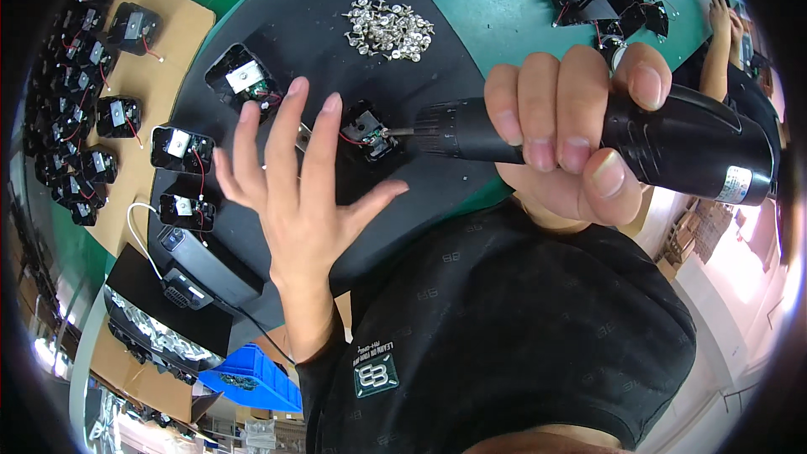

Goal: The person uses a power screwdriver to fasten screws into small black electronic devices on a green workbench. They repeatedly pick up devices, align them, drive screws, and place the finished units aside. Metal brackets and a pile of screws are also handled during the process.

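Black mat (290,17) on green table (479,0), matte and smooth. Unit (367,130) lies on it mid-view, open side up: black plastic shell, grey plate, some green board, red wire. Right hand (572,118) wrapped firmly round black driver (689,139), ribbed collar; bit (402,132) at unit's right side, can't tell if seated in a screw. Left hand (294,193) holds nothing, fingers spread, just beside unit. Progress: probably mid-fastening on this one; many loose screws (388,31) left, shiny, round-headed, heaped beyond. Another unit (245,76) near left fingertips. Further left, more units (118,118) crowd tan cardboard (187,17), rounded shells, pale plates; finished or not, unclear.
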`<action>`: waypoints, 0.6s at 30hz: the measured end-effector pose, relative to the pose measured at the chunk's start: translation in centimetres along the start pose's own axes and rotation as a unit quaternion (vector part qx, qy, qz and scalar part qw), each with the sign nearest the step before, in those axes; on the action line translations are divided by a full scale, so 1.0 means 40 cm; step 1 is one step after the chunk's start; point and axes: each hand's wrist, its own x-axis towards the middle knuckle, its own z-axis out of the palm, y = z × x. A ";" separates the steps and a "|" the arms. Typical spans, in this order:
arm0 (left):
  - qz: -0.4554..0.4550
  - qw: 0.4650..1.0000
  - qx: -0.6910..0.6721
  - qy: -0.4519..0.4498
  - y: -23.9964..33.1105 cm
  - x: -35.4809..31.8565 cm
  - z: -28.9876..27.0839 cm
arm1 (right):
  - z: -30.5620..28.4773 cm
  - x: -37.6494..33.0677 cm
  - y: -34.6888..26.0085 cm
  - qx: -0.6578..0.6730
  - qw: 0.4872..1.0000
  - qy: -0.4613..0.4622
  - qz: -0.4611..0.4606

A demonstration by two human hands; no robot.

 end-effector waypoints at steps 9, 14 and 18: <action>-0.023 0.999 -0.027 0.008 0.004 -0.020 0.051 | 0.008 0.003 0.030 -0.018 1.000 -0.010 -0.006; -0.031 0.999 -0.023 -0.012 0.014 -0.003 0.039 | -0.004 0.001 0.034 -0.028 0.999 -0.025 -0.008; -0.032 0.999 -0.024 -0.016 0.020 0.010 0.031 | 0.004 0.008 0.041 -0.020 0.999 -0.021 -0.013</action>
